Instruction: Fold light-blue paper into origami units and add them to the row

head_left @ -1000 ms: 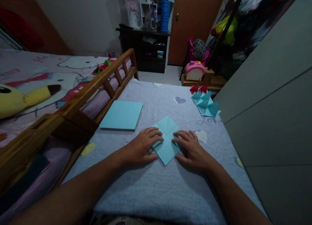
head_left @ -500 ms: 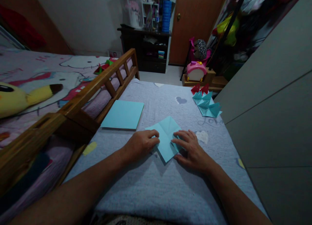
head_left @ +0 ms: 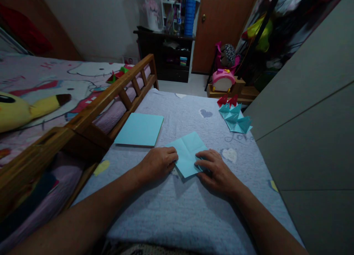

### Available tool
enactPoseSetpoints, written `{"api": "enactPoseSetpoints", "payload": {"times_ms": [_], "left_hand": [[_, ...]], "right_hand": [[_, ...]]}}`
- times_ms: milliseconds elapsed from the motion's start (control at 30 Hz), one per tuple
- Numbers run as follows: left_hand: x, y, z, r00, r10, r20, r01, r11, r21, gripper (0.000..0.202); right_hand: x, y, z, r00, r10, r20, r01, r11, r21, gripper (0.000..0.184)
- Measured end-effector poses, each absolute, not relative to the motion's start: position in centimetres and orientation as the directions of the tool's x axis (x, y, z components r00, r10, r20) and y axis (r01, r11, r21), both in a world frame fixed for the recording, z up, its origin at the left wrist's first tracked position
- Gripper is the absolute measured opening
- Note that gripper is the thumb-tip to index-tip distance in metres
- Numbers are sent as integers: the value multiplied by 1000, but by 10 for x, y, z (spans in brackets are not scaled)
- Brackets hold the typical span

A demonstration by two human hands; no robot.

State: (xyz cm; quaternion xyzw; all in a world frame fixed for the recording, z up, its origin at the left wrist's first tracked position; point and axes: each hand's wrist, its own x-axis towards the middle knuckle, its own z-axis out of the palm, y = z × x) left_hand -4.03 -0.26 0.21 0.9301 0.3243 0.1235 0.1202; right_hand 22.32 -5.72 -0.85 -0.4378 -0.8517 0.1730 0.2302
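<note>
A light-blue square of origami paper (head_left: 188, 146) with crease lines lies between my hands, turned cornerwise, its near corner slightly raised off the cloth. My left hand (head_left: 163, 161) pinches its left corner, thumb and fingers closed together. On the right side, my right hand (head_left: 214, 170) grips the paper between thumb below and fingers above; part of that corner is hidden under the fingers. A stack of light-blue paper (head_left: 141, 129) rests flat to the left. Folded blue paper pieces (head_left: 235, 118) with pointed tips sit at the far right, beside folded red paper pieces (head_left: 227, 100).
A wooden bed rail (head_left: 110, 94) runs along the left of the cloth-covered surface (head_left: 177, 218). Beyond it lies a yellow plush toy (head_left: 30, 111). A pale cabinet (head_left: 309, 144) borders the right side. A dark shelf unit (head_left: 163, 59) and a pink toy (head_left: 222, 80) stand at the back.
The paper has turned a little, its near corner shifting up and left. My left hand has moved slightly left, and the right hand's fingers have drawn closer together on the paper.
</note>
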Motion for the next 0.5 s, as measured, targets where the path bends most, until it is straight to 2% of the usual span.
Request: {"api": "enactPoseSetpoints", "payload": {"times_ms": [233,500], "left_hand": [[-42,-1,-1,755,641,141,556,-739,380,12],[-42,-1,-1,728,666,163,559,-714,421,14]], "right_hand": [[223,-58,-9,-495,818,291,647,571,-505,22],[222,-58,-8,-489,824,284,649,562,-512,15]]}}
